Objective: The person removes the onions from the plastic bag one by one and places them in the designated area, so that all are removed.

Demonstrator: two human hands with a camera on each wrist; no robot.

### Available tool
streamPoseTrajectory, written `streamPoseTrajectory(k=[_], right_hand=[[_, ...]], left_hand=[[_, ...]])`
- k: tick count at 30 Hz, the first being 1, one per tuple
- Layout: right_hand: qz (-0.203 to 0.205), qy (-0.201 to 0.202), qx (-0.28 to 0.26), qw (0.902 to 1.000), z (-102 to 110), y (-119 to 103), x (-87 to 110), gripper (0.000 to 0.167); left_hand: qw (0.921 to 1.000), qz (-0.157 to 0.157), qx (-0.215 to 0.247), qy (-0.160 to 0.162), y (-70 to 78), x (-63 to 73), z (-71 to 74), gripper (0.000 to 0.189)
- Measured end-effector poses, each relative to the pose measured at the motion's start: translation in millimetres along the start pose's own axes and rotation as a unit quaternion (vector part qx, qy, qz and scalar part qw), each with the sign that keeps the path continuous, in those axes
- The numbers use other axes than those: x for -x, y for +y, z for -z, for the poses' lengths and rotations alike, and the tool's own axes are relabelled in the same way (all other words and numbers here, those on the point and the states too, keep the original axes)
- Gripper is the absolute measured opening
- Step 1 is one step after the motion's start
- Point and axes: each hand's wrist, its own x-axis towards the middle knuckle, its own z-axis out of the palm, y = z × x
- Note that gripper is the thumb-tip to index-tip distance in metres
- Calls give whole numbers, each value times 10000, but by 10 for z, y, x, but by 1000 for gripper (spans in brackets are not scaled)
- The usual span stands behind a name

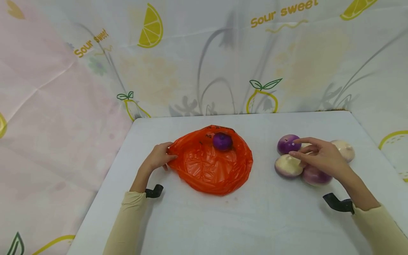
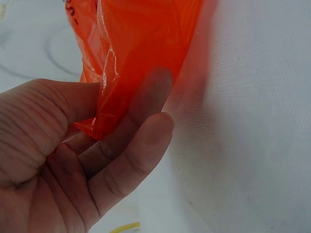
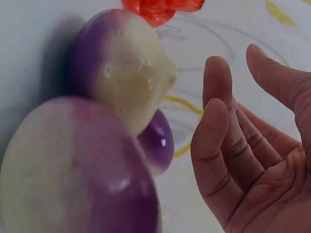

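Observation:
A red-orange plastic bag (image 1: 204, 166) lies spread on the table with its mouth upward, and a purple turnip (image 1: 222, 141) sits inside it. My left hand (image 1: 157, 156) pinches the bag's left rim; the left wrist view has the thin plastic (image 2: 146, 34) between thumb and fingers. At the right, my right hand (image 1: 329, 159) hovers over a cluster of purple-and-cream turnips (image 1: 288, 165), its fingers loosely bent and holding nothing. In the right wrist view that hand (image 3: 257, 165) is apart from the nearest turnips (image 3: 82, 165). It hides part of the cluster in the head view.
The white table (image 1: 229, 223) has its far edge against a hanging cloth (image 1: 197, 63) printed with lemons. Another cloth surface stands along the left side. A black wrist mount (image 1: 339, 203) juts from the right forearm, another (image 1: 154, 191) from the left.

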Motion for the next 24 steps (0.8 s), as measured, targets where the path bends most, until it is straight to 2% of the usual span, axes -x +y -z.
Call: streamPoseTrajectory(k=[6,11,18,24], right_hand=[[-206,-227,-516,9982,-132,-75,-91,56],[-144,-332,-942,9949,-290,-110,-177,51],[-72,-401,-857,9955,-458,-216,-295,56],[-218,-629,-750,9950,-618,-324,-396,62]], left_hand=[[10000,-18,-21,10,-4,-1,-8,53],[10000,-48,1,51,-21,-6,-15,53],[10000,-59,-14,26,-20,-17,-7,53],[10000,-40,-26,4,-9,-25,0,53]])
